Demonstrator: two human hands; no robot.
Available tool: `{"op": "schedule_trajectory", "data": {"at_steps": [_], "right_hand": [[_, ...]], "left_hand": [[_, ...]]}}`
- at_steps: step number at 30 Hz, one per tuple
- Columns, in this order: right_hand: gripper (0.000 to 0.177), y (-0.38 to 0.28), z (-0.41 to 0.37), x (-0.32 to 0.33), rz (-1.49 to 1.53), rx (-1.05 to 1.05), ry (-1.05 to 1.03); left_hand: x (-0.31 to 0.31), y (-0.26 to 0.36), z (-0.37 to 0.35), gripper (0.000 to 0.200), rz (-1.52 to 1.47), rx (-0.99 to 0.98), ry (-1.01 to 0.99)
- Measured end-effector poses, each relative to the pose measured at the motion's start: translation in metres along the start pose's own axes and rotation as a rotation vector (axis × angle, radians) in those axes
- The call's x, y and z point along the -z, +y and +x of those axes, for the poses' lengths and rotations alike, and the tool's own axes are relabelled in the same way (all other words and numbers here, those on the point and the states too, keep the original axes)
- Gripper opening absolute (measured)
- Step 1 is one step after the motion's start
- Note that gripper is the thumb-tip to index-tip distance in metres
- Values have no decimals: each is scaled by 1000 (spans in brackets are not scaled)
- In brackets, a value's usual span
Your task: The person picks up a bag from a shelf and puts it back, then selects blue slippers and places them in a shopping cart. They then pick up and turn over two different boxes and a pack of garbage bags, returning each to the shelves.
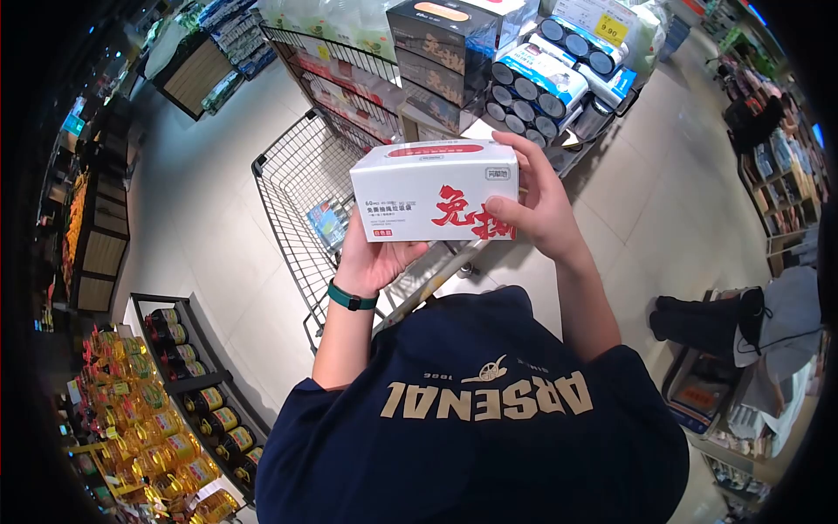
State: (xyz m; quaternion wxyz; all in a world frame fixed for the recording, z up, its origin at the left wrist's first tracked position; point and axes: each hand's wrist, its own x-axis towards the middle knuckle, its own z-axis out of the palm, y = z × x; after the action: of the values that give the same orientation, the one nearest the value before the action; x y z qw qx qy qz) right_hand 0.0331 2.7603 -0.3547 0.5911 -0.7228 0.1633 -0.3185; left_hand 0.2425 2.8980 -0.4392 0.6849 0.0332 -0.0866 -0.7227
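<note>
A white carton point(393, 188) with large red Chinese characters and a red oval on its top is held up in front of my chest, its printed side facing me. My right hand point(546, 205) grips its right end, thumb on the front face and fingers around the end and back. Under the lower left part, my left hand point(375, 262) supports it from below; the carton hides some of its fingers. Behind the carton, to the left, stands a wire shopping cart point(292, 205) with a blue-and-white package point(328, 223) inside.
A display ahead bears dark boxes point(434, 52), rolls in blue-and-white packs point(528, 87) and a yellow price tag point(609, 29). Oil bottles point(166, 437) and dark bottles point(223, 424) fill racks at lower left. A person in dark trousers point(707, 323) stands at right.
</note>
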Motion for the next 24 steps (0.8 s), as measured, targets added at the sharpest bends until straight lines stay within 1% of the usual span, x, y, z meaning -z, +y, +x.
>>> {"op": "schedule_trajectory", "data": {"at_steps": [1,3,5,6,7,9,10,11,12,13,14,15,17,18,19,20,21,22,23,24], "right_hand": [[79,1,0,0,30,-34,28],[76,0,-1,1,64,-33,60],[72,2,-4,5,129,-45,99],[71,2,-5,6,111,-41,108],[71,1,-7,7,94,-38,117],[75,0,-9,8,59,-49,142],[76,0,-10,8,48,-51,155],[77,0,-10,8,37,-54,167],[77,-3,-11,8,31,-46,174],[78,-5,-10,8,-22,7,171],[80,-7,-8,9,-73,58,166],[80,-8,-6,11,-75,66,168],[82,-12,4,17,-263,173,191],[84,-19,11,21,-295,202,171],[86,-35,19,20,-339,201,190],[86,-51,28,18,-313,170,230],[86,-64,37,18,-287,139,270],[87,-71,50,23,-368,217,290],[88,-82,62,29,-488,240,308],[89,-89,77,34,-507,295,329]], "left_hand": [[-5,-1,2,62,31,8,-6],[-20,-3,2,56,377,-116,186],[-28,-7,4,53,658,-230,390],[-23,-6,4,49,702,-275,458],[-22,-6,5,51,735,-354,384],[-24,-6,5,56,850,-443,240],[-25,-5,6,59,1025,-479,189],[-27,-4,9,59,1024,-478,175],[-32,-2,12,58,1144,-450,219],[-36,-1,15,57,1264,-424,265],[-42,0,22,55,1275,-488,238],[-43,6,29,55,1278,-493,231],[-46,26,50,55,1335,-542,144],[-52,41,61,56,1355,-493,145],[-62,52,77,58,1402,-581,82],[-79,60,93,61,1440,-667,-7],[-95,71,106,65,1445,-673,-27],[-108,86,122,66,1530,-698,-73],[-122,100,137,65,1545,-670,-64],[-140,107,151,63,1528,-667,-116]]}}
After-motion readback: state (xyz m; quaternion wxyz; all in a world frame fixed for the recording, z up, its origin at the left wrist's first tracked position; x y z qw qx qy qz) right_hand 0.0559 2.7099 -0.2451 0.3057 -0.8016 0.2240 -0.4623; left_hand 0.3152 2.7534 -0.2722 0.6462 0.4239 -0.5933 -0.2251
